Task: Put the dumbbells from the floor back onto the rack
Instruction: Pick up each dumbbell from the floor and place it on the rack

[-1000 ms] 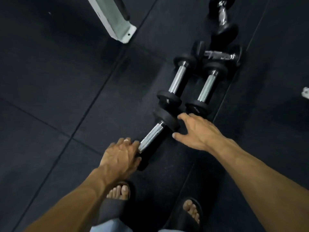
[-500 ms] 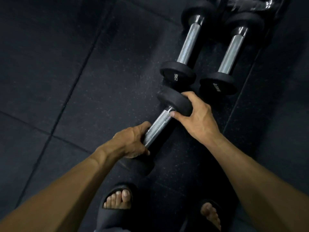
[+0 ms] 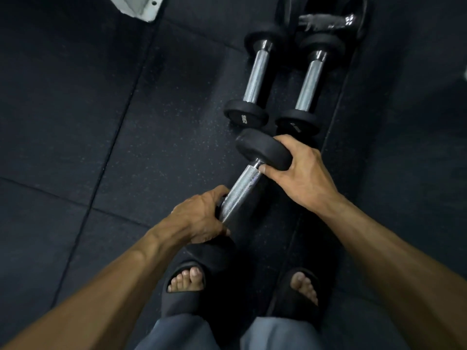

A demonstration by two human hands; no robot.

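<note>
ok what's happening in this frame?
A person is bent over a dumbbell on the gym floor. The left hand grips the near end of its handle; the right hand holds the far weight head. Two more dumbbells lie side by side just beyond, another crosswise behind them. No rack shelf is in view.

We see both arms bare to the frame edge, no sleeves, with nothing on the left hand (image 3: 199, 218) or right hand (image 3: 300, 173). Below the hands, black open-toed slides (image 3: 185, 298) leave our toes showing, and grey trousers (image 3: 177, 333) cover the legs.
</note>
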